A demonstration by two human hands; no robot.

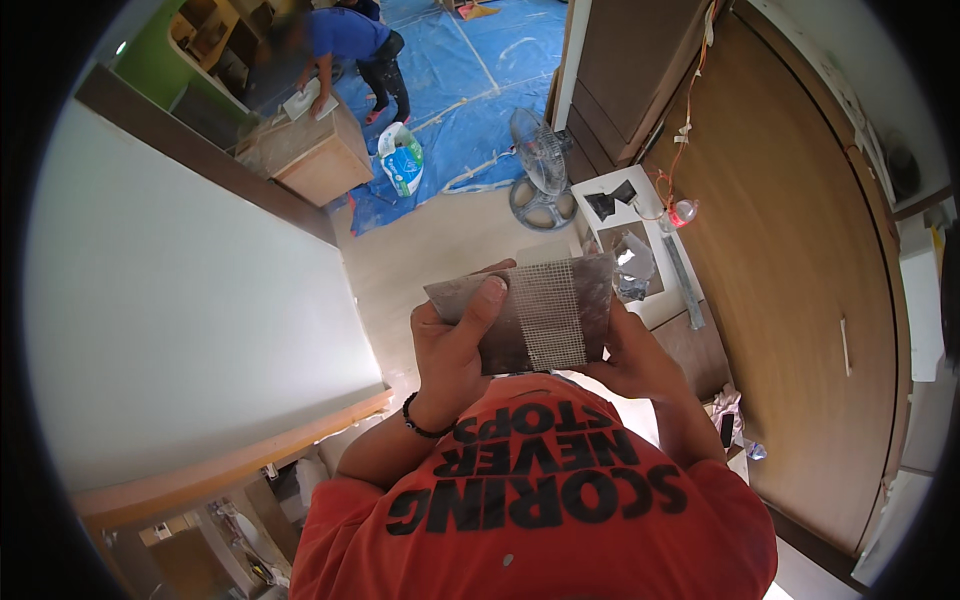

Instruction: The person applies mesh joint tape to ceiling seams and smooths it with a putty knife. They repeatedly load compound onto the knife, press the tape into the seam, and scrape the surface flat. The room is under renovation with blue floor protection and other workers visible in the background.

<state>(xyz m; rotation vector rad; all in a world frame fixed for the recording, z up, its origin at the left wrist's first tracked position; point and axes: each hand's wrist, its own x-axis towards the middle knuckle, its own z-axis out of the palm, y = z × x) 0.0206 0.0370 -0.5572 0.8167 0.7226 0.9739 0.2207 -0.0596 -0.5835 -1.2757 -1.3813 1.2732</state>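
In front of my chest I hold a flat grey-brown rectangular plate (503, 330), tilted toward me. A strip of pale open-weave mesh (551, 315) runs across its face from the upper to the lower edge. My left hand (450, 345) grips the plate's left side, its whitened thumb lying on the face beside the mesh and its fingers behind. At the right edge my right hand (632, 350) closes on the plate, with most of its fingertips hidden. Whether the mesh is stuck down I cannot tell.
A white-topped surface (655, 195) with dark scraps and a crumpled bag (633, 265) stands ahead to the right. Beyond are a standing fan (540, 150), a white-blue sack (400, 160) and a person in blue (345, 40) at a wooden box (320, 165). Brown doors (780, 240) line the right.
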